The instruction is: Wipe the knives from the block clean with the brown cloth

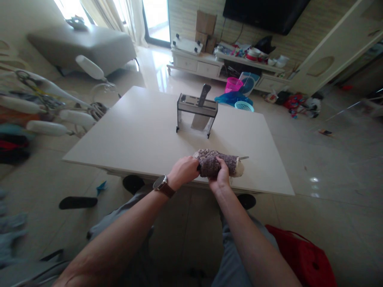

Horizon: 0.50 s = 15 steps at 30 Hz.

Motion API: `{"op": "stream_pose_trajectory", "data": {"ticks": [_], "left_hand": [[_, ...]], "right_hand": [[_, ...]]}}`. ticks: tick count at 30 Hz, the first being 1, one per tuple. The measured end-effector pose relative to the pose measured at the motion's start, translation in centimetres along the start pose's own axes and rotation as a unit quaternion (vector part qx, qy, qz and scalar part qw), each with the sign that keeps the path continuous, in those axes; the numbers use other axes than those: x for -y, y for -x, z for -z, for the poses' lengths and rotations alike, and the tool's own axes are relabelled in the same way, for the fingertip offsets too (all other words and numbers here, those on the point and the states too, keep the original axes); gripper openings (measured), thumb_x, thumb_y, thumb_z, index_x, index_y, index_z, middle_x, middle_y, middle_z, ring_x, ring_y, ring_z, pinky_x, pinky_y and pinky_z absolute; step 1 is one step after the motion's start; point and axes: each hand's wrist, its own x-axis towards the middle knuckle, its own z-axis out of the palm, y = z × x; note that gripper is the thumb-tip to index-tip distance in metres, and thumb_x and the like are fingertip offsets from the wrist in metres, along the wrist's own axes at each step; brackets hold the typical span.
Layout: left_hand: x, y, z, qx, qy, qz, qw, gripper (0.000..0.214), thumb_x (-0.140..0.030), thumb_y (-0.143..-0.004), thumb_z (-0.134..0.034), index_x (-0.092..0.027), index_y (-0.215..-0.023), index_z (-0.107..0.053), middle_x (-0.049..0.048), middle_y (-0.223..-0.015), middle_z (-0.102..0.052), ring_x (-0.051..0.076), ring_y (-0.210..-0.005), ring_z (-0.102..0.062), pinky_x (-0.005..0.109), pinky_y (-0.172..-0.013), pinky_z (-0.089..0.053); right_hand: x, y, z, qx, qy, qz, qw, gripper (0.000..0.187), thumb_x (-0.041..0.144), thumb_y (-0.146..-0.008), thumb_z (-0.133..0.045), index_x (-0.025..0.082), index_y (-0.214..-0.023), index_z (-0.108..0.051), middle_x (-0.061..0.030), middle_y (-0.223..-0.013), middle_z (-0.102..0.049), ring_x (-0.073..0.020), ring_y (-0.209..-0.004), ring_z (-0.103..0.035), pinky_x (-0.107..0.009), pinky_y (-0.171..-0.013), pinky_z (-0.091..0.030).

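Note:
A shaggy brown and cream cloth point(209, 163) is bundled above the near edge of the white table. From its right end sticks a thin metal tip point(244, 158), apparently a knife blade; most of the blade is hidden in the cloth. My left hand point(184, 170) is closed at the cloth's left end, with a bit of dark handle showing at the fingers. My right hand point(220, 175) wraps the cloth from below, thumb on top. Beyond them, a clear-sided knife block point(196, 105) stands upright, holding a dark-handled, wide-bladed knife point(204, 95).
The white table point(134, 131) spans the middle. A turquoise basket point(244, 106) and pink basket point(233, 84) are behind it. White padded chair-like parts point(89, 67) stand left. A red bag point(302, 255) lies at lower right. A low cabinet point(197, 63) lines the far wall.

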Motion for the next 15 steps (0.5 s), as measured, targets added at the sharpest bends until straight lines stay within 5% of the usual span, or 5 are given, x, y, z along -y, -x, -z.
{"op": "stream_pose_trajectory", "data": {"ticks": [15], "left_hand": [[-0.2,-1.0,0.6,-0.031,0.015,-0.002,0.999,0.031,-0.035,-0.09,-0.055,-0.018,-0.088,-0.081,0.0168,-0.087,-0.076,0.027,-0.083,-0.073,0.033,-0.075,-0.05]], "right_hand": [[3.1,0.1,-0.3,0.035,-0.036,0.006,0.999,0.017,0.024,-0.079,-0.067,0.017,-0.093,-0.073,-0.001,-0.084,-0.079,-0.0156,-0.073,-0.073,-0.026,-0.068,-0.06]]}}
